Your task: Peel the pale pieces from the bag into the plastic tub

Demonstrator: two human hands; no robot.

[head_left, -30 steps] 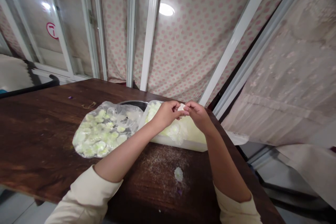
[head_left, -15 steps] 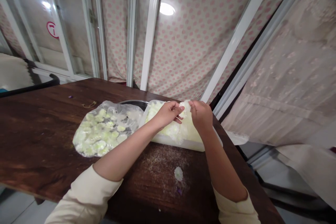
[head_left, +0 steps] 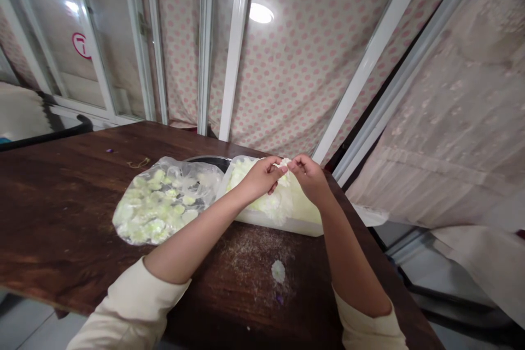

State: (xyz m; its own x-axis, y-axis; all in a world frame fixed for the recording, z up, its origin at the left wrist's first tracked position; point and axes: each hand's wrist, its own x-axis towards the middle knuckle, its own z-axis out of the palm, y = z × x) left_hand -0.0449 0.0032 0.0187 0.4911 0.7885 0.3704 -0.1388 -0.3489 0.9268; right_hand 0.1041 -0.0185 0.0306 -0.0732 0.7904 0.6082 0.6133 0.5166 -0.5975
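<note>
Over a translucent white plastic tub (head_left: 287, 225), my left hand (head_left: 262, 179) pinches a small white ruffled flower (head_left: 284, 162) between thumb and fingers. My right hand (head_left: 309, 176) is closed at the flower's right side, its thumb and fingertips meeting the piece. The flower's lower part is hidden by the fingers. White and pale-green flower pieces (head_left: 273, 205) lie heaped in the tub under both hands. Left of the tub, a clear plastic bag (head_left: 137, 235) holds several more pale-green and white pieces.
One flower piece (head_left: 278, 271) lies on the dark wooden table (head_left: 69, 208) amid white specks. Behind the bag, a round dark tray's rim (head_left: 211, 158) shows. A thin loop of string (head_left: 138, 163) is farther left. Glass panels with dotted curtain (head_left: 287, 82) stand behind the table.
My right hand has moved left and slightly up, closer to my left hand. The white piece between them shows less now. My left hand has barely moved.
</note>
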